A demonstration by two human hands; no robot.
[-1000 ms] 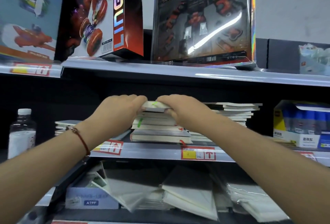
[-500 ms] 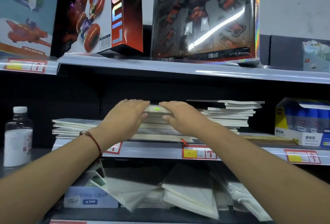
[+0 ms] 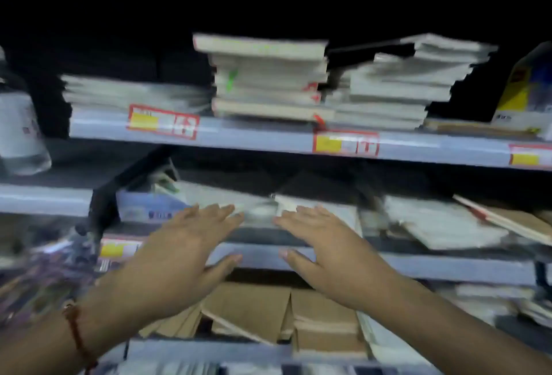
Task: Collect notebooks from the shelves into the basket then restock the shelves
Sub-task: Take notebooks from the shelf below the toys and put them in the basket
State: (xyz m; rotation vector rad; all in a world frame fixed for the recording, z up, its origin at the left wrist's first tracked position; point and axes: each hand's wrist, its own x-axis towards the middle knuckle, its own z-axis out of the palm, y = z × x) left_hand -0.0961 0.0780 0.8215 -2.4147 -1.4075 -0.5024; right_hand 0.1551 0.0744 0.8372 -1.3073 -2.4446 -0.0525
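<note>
Just two flat hands (image 3: 257, 252), three notebook stacks (image 3: 268, 75) above

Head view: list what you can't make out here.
- Price tags: print lost to motion blur.
- Bottle: cut off by the left edge, label unreadable.
- Left hand and right hand: open; contact with the shelf unclear.
- Basket: not in view.

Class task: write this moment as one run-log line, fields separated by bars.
left hand: open, empty | right hand: open, empty | both in front of lower shelf | notebook stack: on upper shelf, untouched | image blurred
</note>
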